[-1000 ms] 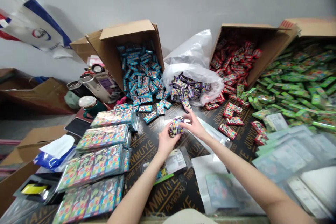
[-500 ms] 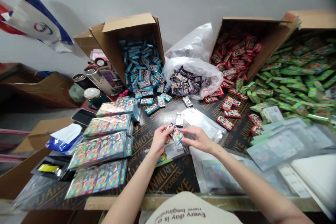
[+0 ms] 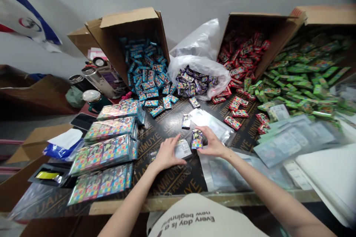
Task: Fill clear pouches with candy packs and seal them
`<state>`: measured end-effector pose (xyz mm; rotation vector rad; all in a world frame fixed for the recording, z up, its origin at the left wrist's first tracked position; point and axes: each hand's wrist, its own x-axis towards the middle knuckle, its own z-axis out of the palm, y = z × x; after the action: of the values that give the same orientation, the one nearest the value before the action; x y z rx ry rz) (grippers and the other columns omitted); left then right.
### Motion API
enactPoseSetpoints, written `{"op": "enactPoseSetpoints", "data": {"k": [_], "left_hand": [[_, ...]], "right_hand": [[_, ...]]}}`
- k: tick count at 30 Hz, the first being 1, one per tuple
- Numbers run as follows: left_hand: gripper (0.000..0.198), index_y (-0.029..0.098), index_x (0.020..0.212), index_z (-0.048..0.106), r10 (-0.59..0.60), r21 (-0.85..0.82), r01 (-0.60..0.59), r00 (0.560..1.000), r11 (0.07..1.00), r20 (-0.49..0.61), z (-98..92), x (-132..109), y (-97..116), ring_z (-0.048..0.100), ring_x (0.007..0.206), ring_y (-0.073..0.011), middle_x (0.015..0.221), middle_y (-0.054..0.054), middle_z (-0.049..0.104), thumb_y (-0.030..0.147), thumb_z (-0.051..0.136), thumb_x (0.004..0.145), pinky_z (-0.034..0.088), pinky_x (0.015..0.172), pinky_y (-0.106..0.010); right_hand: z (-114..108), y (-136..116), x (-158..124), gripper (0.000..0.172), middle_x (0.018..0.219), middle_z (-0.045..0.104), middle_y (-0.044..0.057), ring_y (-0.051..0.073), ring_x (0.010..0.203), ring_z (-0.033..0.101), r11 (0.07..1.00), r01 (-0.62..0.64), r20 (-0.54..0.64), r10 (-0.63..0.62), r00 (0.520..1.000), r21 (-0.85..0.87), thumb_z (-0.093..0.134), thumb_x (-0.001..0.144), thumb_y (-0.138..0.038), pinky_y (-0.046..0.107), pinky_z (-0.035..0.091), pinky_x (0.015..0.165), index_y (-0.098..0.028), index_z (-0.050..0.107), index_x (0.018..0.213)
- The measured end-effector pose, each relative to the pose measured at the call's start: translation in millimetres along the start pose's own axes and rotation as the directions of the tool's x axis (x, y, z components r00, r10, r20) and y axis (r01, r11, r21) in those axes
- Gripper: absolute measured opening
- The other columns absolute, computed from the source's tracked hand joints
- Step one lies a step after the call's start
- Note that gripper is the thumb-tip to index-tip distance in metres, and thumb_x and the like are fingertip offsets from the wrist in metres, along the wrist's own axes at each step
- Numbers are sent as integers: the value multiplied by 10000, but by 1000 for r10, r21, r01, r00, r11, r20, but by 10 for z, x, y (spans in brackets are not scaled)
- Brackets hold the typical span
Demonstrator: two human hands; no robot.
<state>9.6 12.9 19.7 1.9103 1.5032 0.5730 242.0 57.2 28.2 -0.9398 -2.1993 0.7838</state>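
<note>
- Cream top (image 3: 205,203) with a plain pale ground
- Dark lettering (image 3: 191,219) on it, upside down in view: "Every day is a new beginning"
- Bare forearms (image 3: 132,200)
- Ungloved left hand (image 3: 167,153) and right hand (image 3: 211,143)

The purple packet (image 3: 197,139), brightly printed, is between right-hand fingers (image 3: 205,130). A white-labelled bag (image 3: 183,149) lies flat nearby.

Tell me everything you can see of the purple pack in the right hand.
The purple pack is small and oblong, its printed face showing, with multicoloured circles toward the near end. The right hand grips it from the right; the left hand is apart from it. Its material, and whether it rests on the tabletop, are unclear.
</note>
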Motion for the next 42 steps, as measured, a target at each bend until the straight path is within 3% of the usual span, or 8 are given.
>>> {"op": "enactPoseSetpoints", "data": {"k": [3, 7, 13, 19, 24, 27, 33, 42], "left_hand": [[1027, 252, 1362, 233, 56, 191, -63, 998, 980, 38, 15, -99, -80, 451, 1033, -289, 1133, -89, 507, 308, 754, 478, 339, 885, -434], [1028, 210, 1392, 118, 110, 131, -105, 994, 986, -25, -62, -140, -98, 444, 1041, -267, 1150, -100, 478, 257, 701, 546, 353, 903, -415], [986, 244, 1388, 128, 188, -4, -188, 981, 982, 52, -234, -166, -81, 444, 1096, -246, 1201, -75, 463, 216, 678, 570, 333, 967, -414], [1009, 251, 1390, 66, 108, -34, -111, 992, 993, -59, -155, -150, -111, 487, 1081, -243, 1189, -69, 485, 225, 670, 584, 346, 960, -436], [978, 243, 1387, 103, 136, -32, -136, 991, 990, -12, -136, -148, -104, 502, 1074, -242, 1181, -69, 500, 254, 671, 590, 368, 946, -421], [985, 242, 1387, 96, 116, -38, -117, 993, 992, -14, -134, -148, -90, 515, 1066, -239, 1176, -68, 512, 257, 674, 590, 373, 944, -418], [986, 241, 1383, 99, 99, -82, -103, 994, 991, -48, -111, -140, -33, 503, 1093, -238, 1206, -75, 504, 232, 674, 581, 349, 969, -426], [995, 231, 1384, 113, 115, -146, -116, 993, 982, -13, -117, -214, 24, 490, 1112, -238, 1213, -84, 501, 238, 688, 572, 341, 981, -429]], "right_hand": [[47, 142, -33, 789, 1192, 456, 108, 286, 1088, 432, 998, 1, 22, 0, 1000, -57, 699, 614, -313, 450, 351, 921, -223, 334, 1308], [68, 158, -47, 838, 1251, 445, 120, 283, 1122, 432, 999, 47, 124, -49, 991, 17, 712, 619, -371, 436, 346, 933, -213, 299, 1331], [-15, 59, 9, 855, 1269, 451, 115, 258, 1156, 429, 990, 65, 166, -85, 982, 126, 732, 599, -355, 407, 336, 962, -196, 305, 1322], [-72, -40, 63, 862, 1265, 460, 111, 247, 1146, 434, 991, 83, 156, -99, 983, 108, 734, 594, -400, 385, 328, 960, -198, 318, 1321], [-35, -20, 33, 893, 1325, 417, 88, 240, 1200, 395, 988, 43, 215, -75, 974, 150, 735, 591, -398, 407, 254, 1007, -236, 273, 1339], [-18, -6, -4, 874, 1291, 454, 82, 242, 1174, 423, 991, 25, 173, -47, 984, 129, 739, 576, -368, 425, 203, 1020, -238, 298, 1319], [-52, -57, -26, 804, 1181, 511, 76, 254, 1096, 447, 997, 8, 81, -14, 997, 72, 735, 508, -313, 409, 264, 956, -221, 394, 1231], [-154, -108, 2, 825, 1191, 510, 76, 248, 1105, 439, 990, 70, 167, -90, 982, 122, 742, 512, -367, 402, 249, 969, -218, 387, 1241]]}}
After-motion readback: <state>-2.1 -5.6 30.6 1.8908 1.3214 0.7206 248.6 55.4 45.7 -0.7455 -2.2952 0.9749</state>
